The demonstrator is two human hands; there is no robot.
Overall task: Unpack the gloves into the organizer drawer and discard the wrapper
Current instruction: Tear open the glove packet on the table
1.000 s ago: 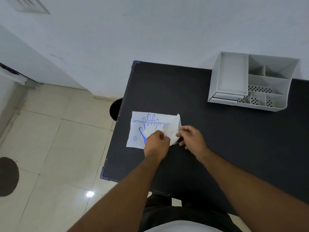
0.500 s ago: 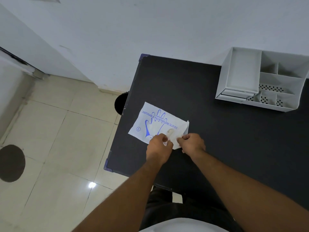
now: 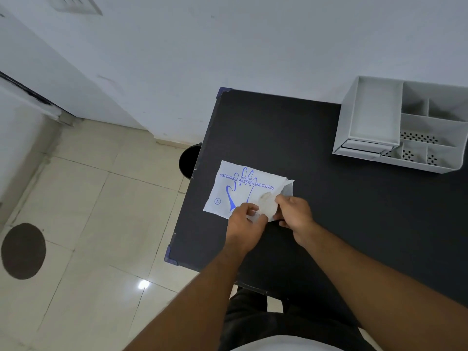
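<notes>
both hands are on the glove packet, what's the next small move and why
Probably pull the two hands apart to widen the opening. The left hand and right hand both pinch the near right corner of the glove packet, which lies flat on the black table. Its right end looks partly torn open, and no gloves are out yet. The organizer waits at the far right.

One white printed plastic glove packet, one grey plastic compartmented organizer at upper right, two bare hands: the left hand and the right hand.
</notes>
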